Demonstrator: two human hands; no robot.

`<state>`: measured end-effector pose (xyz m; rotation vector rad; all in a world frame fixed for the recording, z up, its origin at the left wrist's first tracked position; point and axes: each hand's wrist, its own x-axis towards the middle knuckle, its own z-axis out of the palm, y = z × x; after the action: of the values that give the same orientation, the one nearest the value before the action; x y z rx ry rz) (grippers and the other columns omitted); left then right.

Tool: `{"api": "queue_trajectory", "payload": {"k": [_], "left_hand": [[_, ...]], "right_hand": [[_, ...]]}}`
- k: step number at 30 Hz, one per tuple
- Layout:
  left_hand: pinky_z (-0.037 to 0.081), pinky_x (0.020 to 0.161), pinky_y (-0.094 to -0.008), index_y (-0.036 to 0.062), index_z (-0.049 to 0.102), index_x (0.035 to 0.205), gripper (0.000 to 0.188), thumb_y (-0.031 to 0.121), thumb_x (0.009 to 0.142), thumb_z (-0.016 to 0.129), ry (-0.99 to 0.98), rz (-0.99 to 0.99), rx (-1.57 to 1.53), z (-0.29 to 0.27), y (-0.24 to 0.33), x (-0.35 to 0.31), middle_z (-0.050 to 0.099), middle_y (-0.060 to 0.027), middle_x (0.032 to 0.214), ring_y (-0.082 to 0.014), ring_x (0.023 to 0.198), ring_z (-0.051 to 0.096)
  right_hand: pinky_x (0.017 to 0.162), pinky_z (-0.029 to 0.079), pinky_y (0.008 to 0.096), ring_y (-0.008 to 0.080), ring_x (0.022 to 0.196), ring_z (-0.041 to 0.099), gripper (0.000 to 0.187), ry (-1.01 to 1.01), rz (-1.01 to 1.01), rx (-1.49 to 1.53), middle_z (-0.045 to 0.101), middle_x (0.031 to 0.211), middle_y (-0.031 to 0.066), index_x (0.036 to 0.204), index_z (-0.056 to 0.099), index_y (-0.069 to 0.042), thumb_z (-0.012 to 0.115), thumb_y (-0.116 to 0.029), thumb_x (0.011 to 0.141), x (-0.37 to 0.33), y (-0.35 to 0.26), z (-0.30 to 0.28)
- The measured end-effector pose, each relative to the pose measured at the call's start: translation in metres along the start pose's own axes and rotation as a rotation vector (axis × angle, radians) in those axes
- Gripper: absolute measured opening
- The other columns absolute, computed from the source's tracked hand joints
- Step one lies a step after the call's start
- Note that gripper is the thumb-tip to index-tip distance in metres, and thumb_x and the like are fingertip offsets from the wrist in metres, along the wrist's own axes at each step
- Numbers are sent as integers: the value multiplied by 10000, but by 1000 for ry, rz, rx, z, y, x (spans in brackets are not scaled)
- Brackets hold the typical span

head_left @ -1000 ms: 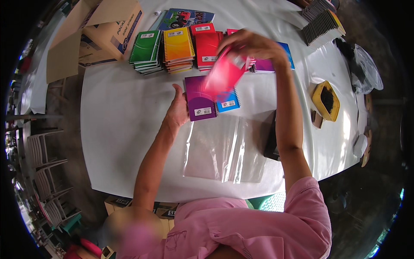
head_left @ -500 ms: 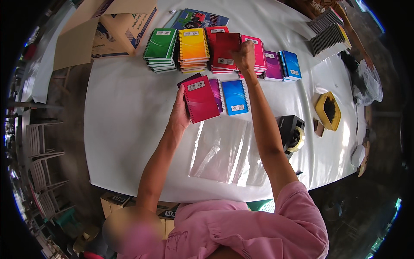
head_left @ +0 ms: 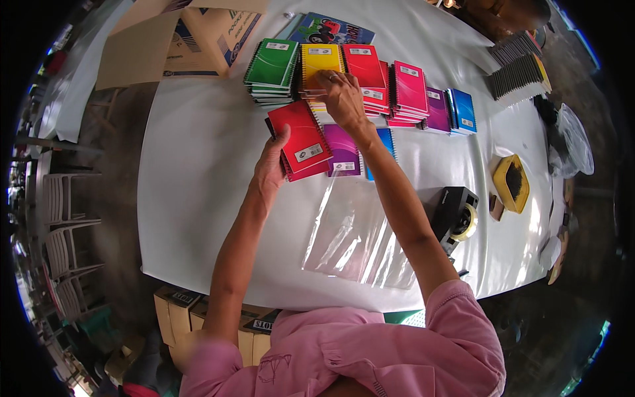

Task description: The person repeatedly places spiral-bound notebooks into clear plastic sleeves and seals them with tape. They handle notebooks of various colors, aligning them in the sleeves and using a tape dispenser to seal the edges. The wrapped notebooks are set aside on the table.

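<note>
My left hand (head_left: 271,162) is closed around a small bundle of spiral notebooks, with a red notebook (head_left: 299,135) on top and a pinkish-red edge showing beneath. My right hand (head_left: 345,102) reaches over the yellow notebook stack (head_left: 322,59), its fingers curled on the near end of the top yellow notebook; the thumb is hidden. Just right of the bundle, a purple notebook (head_left: 342,149) lies on the table. Partly behind my right forearm is a blue notebook (head_left: 385,142). Clear plastic sheets or bags (head_left: 350,231) lie nearer to me.
Green (head_left: 272,63), red (head_left: 362,61), pink (head_left: 410,86), purple (head_left: 437,109) and blue (head_left: 464,109) notebooks line the back. A cardboard box (head_left: 205,43) stands far left. On the right are a tape dispenser (head_left: 453,215), a yellow container (head_left: 511,184) and another person (head_left: 499,20).
My right hand has moved left from the red stack to the yellow one. The red notebook it held now lies on top of my left hand's bundle. The view has shifted slightly.
</note>
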<state>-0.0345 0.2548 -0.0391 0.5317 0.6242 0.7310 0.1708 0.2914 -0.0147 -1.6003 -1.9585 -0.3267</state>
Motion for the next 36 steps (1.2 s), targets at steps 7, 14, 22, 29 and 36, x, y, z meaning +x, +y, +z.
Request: {"api": "queue_trajectory", "payload": {"k": [7,14,22,29,36], "left_hand": [[435,1010,-424,62,405,1386,917,740,775,499,106,7,-63,-32,1,-2,496,-108,1360,-242,1227,496],[486,938,-386,51,482,1288,561,418,891,628,-2,39,-258,-58,3,-3,598,-93,1205,-224,1069,597],[498,890,-352,37,489,1233,576,243,777,775,190,-13,-222,-76,19,-11,601,-82,1096,-191,1020,593],[477,954,-397,54,420,1329,825,493,726,773,114,40,-278,-93,18,-13,550,-74,1240,-211,1183,513],[507,926,-386,71,508,1275,686,438,757,768,48,76,-466,-55,7,4,606,-66,1157,-217,1113,573]], "right_hand": [[764,501,383,248,906,665,233,112,15,55,686,1076,56,1014,698,-108,615,-55,803,-8,-4,-8],[680,520,375,267,724,624,370,-203,-314,238,658,860,84,1008,691,-98,608,37,673,-19,-94,-37],[1059,364,401,211,1315,408,614,-761,-453,-2,495,1385,4,1199,622,-207,698,21,634,152,-38,63],[735,519,335,186,881,649,394,-296,-42,576,675,989,78,1003,633,-65,823,-175,675,148,-30,9],[749,508,374,300,879,634,404,-297,335,626,637,981,183,943,624,12,815,-261,714,36,-67,-11]]}}
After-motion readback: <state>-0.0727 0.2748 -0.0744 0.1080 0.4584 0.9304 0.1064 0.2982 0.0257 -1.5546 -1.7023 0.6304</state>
